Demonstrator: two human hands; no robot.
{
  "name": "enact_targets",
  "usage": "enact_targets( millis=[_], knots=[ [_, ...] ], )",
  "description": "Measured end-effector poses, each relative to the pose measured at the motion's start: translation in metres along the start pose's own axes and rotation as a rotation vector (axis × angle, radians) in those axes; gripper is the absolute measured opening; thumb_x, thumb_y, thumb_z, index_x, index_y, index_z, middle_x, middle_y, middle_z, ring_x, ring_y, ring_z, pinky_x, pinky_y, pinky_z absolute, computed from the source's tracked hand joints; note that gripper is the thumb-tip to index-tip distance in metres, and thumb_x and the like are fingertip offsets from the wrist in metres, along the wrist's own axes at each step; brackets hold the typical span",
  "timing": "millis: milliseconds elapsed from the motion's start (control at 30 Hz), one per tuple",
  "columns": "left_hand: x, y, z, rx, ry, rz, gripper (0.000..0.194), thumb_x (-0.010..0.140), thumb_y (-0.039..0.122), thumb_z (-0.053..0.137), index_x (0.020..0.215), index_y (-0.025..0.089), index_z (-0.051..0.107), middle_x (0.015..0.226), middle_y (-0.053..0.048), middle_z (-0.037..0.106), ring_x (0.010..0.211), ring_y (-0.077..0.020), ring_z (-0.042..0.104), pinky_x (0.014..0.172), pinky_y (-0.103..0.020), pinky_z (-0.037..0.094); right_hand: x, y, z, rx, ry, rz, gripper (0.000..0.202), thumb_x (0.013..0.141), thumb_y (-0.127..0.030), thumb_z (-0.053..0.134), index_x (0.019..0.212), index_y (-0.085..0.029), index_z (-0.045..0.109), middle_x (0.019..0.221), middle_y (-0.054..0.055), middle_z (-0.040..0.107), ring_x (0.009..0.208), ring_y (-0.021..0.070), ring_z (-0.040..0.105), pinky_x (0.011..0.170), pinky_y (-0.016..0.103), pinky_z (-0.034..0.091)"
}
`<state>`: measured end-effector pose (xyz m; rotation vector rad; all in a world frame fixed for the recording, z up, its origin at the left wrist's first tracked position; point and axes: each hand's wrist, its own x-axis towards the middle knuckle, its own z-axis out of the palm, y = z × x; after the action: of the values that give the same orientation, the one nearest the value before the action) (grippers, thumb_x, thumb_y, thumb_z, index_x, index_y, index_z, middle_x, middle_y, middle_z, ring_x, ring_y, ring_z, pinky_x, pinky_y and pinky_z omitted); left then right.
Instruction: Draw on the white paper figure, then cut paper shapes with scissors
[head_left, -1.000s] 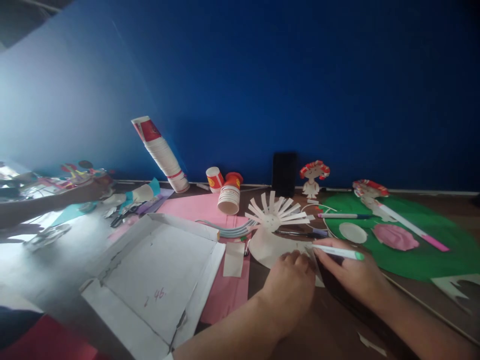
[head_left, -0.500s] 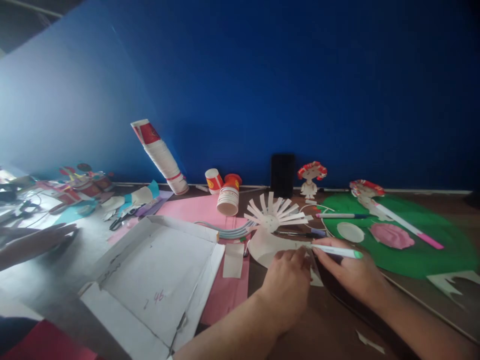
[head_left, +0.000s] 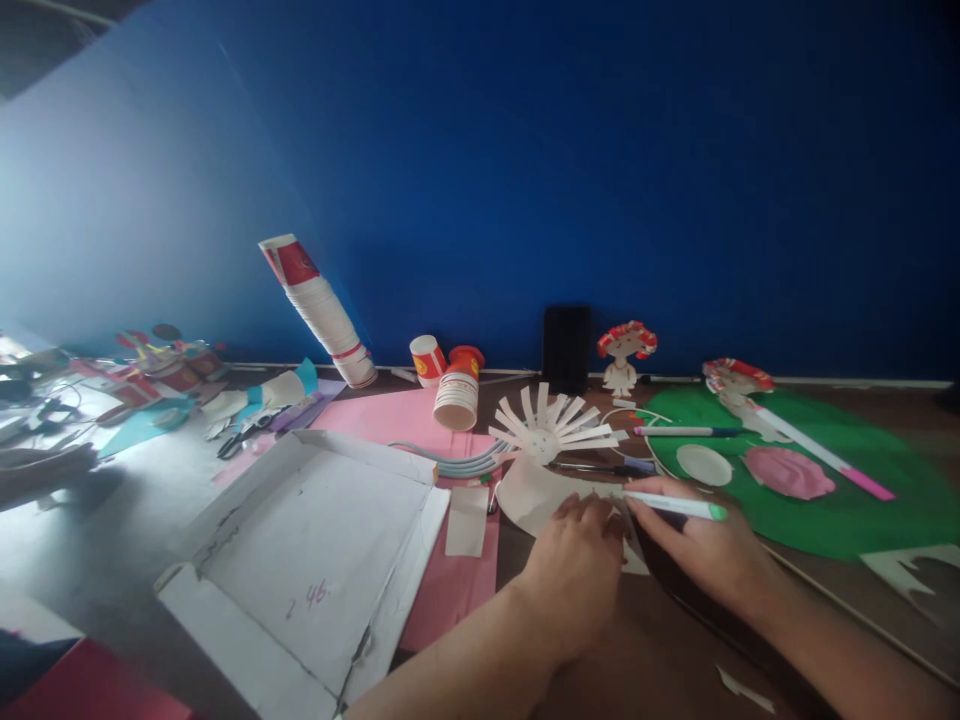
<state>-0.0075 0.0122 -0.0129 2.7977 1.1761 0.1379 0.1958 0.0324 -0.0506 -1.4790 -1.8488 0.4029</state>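
A white marker with a green end (head_left: pixel 675 505) is pinched in my right hand (head_left: pixel 701 535), its tip near the upper edge of a cream paper piece (head_left: pixel 529 495). My left hand (head_left: pixel 577 550) presses on that paper, fingers together and pointing away from me; the fingertips are partly hidden. Just beyond the paper sits a white cut-paper fringe (head_left: pixel 540 443) with strips fanned out from a round centre. A dark pen (head_left: pixel 592 468) lies between the fringe and the paper. Left of my left hand is a small cream rectangle (head_left: pixel 466 521) on pink paper (head_left: pixel 450 600).
An open white box lid (head_left: pixel 300 560) lies at left. Stacked paper cups (head_left: pixel 326 320) lean on the blue wall. Green paper (head_left: pixel 810 520) at right holds a pink marker (head_left: pixel 832 460) and a pink scalloped piece (head_left: pixel 787 472). Another person's hand (head_left: pixel 52 470) is at far left.
The other person's hand at far left has drawn back leftward. My hands and the marker have hardly moved.
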Motion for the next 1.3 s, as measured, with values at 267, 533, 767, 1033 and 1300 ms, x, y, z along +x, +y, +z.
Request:
enact_targets(
  millis=[267,533,767,1033,1300],
  knots=[
    [0.0,0.0,0.001,0.021,-0.003,-0.001,0.037,0.103,0.023,0.052,0.133,0.006,0.067,0.141,-0.017,0.065,0.129,-0.0313,0.06,0.111,-0.042,0.051,-0.001,0.0,0.0,0.005,-0.01,0.017,0.025,0.093,-0.048,0.062,0.096,-0.03,0.079,0.097,0.001,0.087,0.088,0.0252,0.082,0.082,0.036,0.065],
    [0.001,0.002,-0.009,0.076,-0.038,0.016,0.039,0.104,0.023,0.048,0.134,0.007,0.067,0.137,-0.017,0.067,0.128,-0.0309,0.06,0.122,-0.047,0.04,0.0,-0.001,-0.001,-0.009,-0.011,0.0,0.026,0.093,-0.047,0.061,0.096,-0.029,0.079,0.097,0.002,0.087,0.088,0.0256,0.082,0.083,0.036,0.064],
    [0.001,0.002,-0.003,0.086,-0.017,0.028,0.04,0.104,0.022,0.046,0.134,0.007,0.067,0.135,-0.017,0.068,0.127,-0.0294,0.06,0.124,-0.047,0.038,0.002,-0.001,-0.001,-0.023,-0.034,0.001,0.025,0.094,-0.046,0.061,0.098,-0.03,0.079,0.099,0.002,0.087,0.089,0.0248,0.082,0.08,0.033,0.064],
    [0.001,0.002,-0.01,0.117,-0.044,0.044,0.041,0.102,0.024,0.051,0.136,0.005,0.066,0.137,-0.018,0.068,0.127,-0.0299,0.061,0.12,-0.046,0.042,0.002,-0.001,0.0,-0.023,-0.058,0.006,0.026,0.094,-0.046,0.061,0.098,-0.029,0.079,0.099,0.004,0.087,0.089,0.0269,0.082,0.08,0.035,0.065],
    [0.001,0.001,-0.002,0.102,-0.015,0.035,0.041,0.104,0.024,0.048,0.136,0.006,0.066,0.137,-0.017,0.068,0.126,-0.0296,0.06,0.118,-0.045,0.043,0.001,0.002,0.002,-0.011,-0.064,0.017,0.027,0.095,-0.047,0.06,0.102,-0.03,0.08,0.102,0.003,0.086,0.093,0.0272,0.082,0.085,0.038,0.064]
  ],
)
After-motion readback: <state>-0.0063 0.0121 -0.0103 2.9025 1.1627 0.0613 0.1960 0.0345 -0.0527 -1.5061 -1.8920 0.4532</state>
